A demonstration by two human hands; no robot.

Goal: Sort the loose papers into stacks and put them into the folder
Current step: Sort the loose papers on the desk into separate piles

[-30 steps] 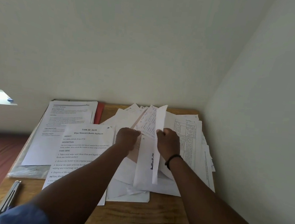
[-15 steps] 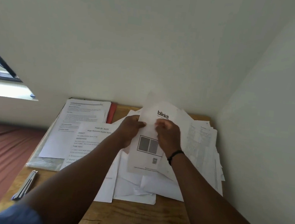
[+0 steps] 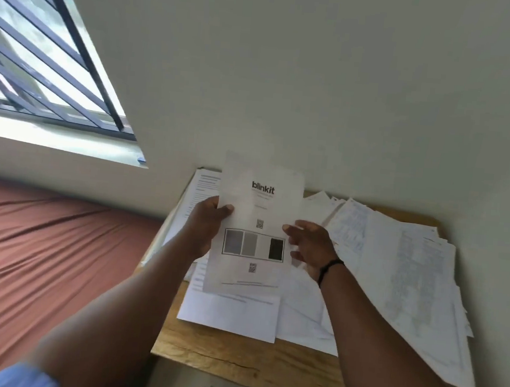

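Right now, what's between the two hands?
In the head view, the blinkit sheet spans the gap: the left hand pinches its left edge, and the right hand is at its right edge.

White sheet (image 3: 258, 212), grey-black squares

Blinkit sheet (image 3: 257, 224) held upright above loose papers (image 3: 395, 267) spread overlapping across wooden table.
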